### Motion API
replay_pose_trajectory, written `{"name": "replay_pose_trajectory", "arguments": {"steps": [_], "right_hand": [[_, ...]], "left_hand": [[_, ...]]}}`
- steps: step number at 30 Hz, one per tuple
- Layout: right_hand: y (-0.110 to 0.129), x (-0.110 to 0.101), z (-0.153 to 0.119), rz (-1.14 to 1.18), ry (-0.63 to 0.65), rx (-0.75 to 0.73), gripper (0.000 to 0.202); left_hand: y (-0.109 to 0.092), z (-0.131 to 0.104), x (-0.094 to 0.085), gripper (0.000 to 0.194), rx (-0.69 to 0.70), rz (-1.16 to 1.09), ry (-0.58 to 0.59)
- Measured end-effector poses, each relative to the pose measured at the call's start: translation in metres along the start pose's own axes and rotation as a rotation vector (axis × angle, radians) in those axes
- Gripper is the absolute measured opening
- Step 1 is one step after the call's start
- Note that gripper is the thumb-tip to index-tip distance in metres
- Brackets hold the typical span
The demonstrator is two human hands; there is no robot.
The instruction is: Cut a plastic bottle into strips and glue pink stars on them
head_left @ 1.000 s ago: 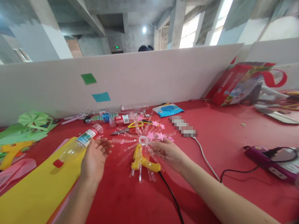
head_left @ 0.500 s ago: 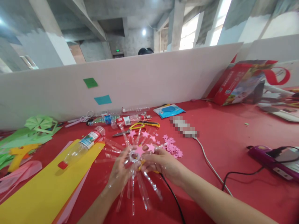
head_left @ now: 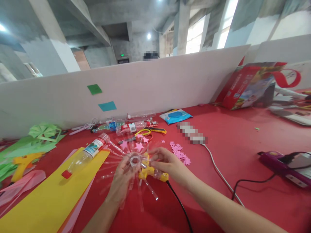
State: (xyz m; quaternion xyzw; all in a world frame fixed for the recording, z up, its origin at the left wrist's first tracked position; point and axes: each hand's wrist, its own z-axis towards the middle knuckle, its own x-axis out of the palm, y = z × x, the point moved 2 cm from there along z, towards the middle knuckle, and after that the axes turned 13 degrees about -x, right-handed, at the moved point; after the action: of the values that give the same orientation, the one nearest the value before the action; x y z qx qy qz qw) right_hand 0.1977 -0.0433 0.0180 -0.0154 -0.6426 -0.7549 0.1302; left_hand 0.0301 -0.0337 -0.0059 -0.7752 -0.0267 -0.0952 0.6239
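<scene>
My left hand (head_left: 120,181) is closed around a cut clear plastic bottle (head_left: 135,160), whose neck ring faces up and whose long strips fan out all round. Pink stars (head_left: 139,147) sit on several of the far strips. To the right of the ring is my right hand (head_left: 168,161), its bent fingers and thumb apart, with nothing visible between them. Below its fingers a yellow glue gun (head_left: 150,172) lies on the table, partly covered by clear strips. A heap of loose pink stars (head_left: 178,152) is just beyond my right hand.
Yellow-handled scissors (head_left: 143,132) and plastic bottles (head_left: 132,127) lie toward the white partition (head_left: 155,87). Left are another bottle (head_left: 85,155), yellow paper (head_left: 55,191) and a second yellow glue gun (head_left: 21,163). A wipes pack (head_left: 176,116) and purple power strip (head_left: 284,168) lie right.
The cut bottle has turned, and its starred strips have swung left. My right hand has come away from the strips, leaving more of the glue gun in view.
</scene>
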Motion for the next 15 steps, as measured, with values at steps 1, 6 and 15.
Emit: {"name": "replay_pose_trajectory", "arguments": {"steps": [1, 6, 15], "right_hand": [[0.003, -0.004, 0.001, -0.060, -0.027, -0.079, 0.025], [0.038, -0.021, -0.012, -0.677, -0.329, -0.813, 0.019], [0.052, 0.001, -0.036, -0.888, -0.098, -1.116, 0.027]], "left_hand": [[0.000, 0.001, -0.001, 0.038, -0.007, -0.028, 0.013], [-0.003, 0.002, 0.000, 0.029, -0.011, -0.097, 0.098], [0.001, -0.004, 0.004, 0.032, -0.050, 0.013, 0.173]]}}
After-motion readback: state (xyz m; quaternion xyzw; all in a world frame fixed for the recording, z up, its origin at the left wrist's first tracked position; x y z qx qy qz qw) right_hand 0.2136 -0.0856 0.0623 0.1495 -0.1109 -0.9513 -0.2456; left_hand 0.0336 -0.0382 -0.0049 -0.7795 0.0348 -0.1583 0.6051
